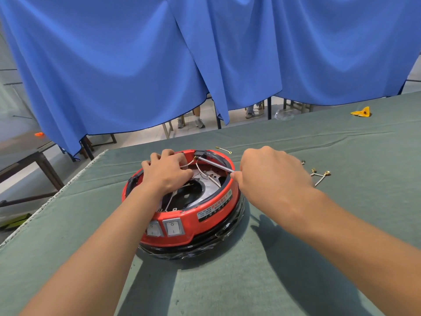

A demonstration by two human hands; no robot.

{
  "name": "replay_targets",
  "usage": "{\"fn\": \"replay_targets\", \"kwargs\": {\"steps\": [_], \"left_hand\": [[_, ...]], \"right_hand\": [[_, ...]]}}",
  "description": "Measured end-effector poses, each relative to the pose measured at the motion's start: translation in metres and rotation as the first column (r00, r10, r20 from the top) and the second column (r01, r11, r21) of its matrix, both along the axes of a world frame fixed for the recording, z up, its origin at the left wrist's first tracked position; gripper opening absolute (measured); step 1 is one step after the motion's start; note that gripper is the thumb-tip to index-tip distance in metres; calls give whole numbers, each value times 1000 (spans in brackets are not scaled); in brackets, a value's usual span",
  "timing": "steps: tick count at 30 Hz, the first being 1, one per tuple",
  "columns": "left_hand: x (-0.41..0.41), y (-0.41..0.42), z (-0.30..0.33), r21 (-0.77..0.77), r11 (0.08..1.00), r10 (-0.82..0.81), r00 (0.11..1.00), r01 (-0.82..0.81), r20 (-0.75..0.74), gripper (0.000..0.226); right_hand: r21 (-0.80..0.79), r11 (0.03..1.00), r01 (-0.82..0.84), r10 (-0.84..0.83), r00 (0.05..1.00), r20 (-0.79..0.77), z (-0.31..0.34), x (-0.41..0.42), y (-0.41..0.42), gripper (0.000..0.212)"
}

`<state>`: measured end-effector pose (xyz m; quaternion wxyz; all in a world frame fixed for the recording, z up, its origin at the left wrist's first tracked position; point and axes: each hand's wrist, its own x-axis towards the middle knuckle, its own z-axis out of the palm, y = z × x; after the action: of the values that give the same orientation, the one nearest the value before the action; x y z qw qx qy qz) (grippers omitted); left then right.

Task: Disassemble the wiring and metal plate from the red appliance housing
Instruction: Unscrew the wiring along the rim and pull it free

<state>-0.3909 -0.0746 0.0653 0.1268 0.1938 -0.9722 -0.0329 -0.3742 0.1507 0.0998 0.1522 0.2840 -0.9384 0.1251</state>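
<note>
The right hand (271, 176) has its grip closed tight around the handle of a thin metal tool (215, 164). The tool's shaft runs from the hand up toward ten o'clock, and its tip reaches a small black block (200, 153) at the twelve o'clock edge of the red housing (193, 215). The left hand (165, 173) sits at the ten o'clock side of the housing, with its fingers curled over the rim, and it seems to hold a white wire (186, 165) there. More white wires (205, 175) lie inside, across a shiny metal plate (205, 190) that has a big dark hole in the middle. The housing is round and open on top, and it sits on a black base near the middle of the green desk (296, 270). Two white switches (173, 226) are on its six o'clock side, with a label (215, 205) beside them at four o'clock. Loose short wires (320, 176) lie on the desk at three o'clock, well apart from the housing. One more small wire (223, 149) lies at one o'clock. A yellow thing (362, 112) sits far off at two o'clock. A blue curtain (205, 53) hangs behind the desk.
</note>
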Motion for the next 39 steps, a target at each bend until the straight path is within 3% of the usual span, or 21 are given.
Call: {"fn": "replay_targets", "kwargs": {"steps": [8,17,26,39], "left_hand": [[-1,-1,1,35,999,23,999,-22,-25,16],[-2,0,1,53,997,51,997,-48,-64,20],[-2,1,2,35,998,60,997,-58,-54,20],[0,1,3,26,998,66,997,-64,-48,16]], "right_hand": [[37,999,-6,5,1000,26,-1,-4,-3,46],[119,990,-72,85,990,-112,-3,-23,8,45],[159,979,-126,151,975,-161,-3,-31,15,31],[169,985,-18,49,982,-180,-7,-6,3,49]]}}
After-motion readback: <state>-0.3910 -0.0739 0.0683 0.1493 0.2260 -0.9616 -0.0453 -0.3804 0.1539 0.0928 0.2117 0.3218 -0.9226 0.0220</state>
